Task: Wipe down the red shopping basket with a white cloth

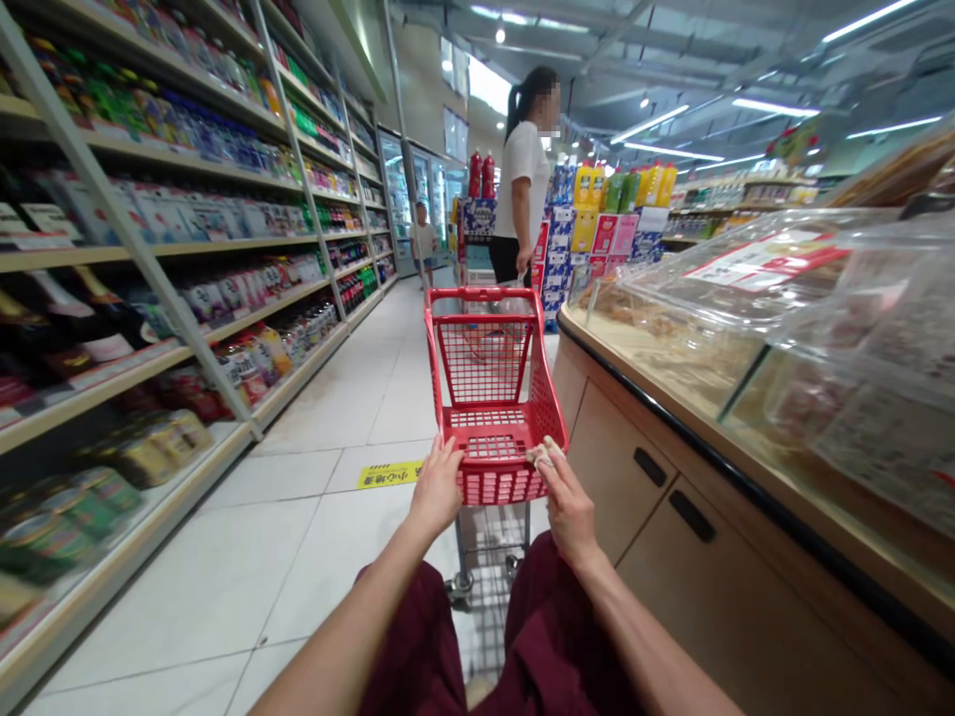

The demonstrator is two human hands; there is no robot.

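A red plastic shopping cart (488,418) with a grid basket stands right in front of me, its near edge at my knees. My left hand (439,484) grips the left corner of its near rim, fingers curled over the edge. At the right corner of the same rim, my right hand (571,505) is closed on a pale, crumpled cloth (547,453) that is pressed to the red plastic. Nothing lies in the part of the basket that I can see. Below it are the grey frame and a caster wheel (461,591).
Drink shelves (246,257) line the left side. A wooden counter (671,577) with clear-lidded food cases (716,264) runs close along the right. Beyond the cart stands a person in a white shirt (522,179), near stacked drink boxes (557,264). A yellow floor sign (386,476) lies left of the cart.
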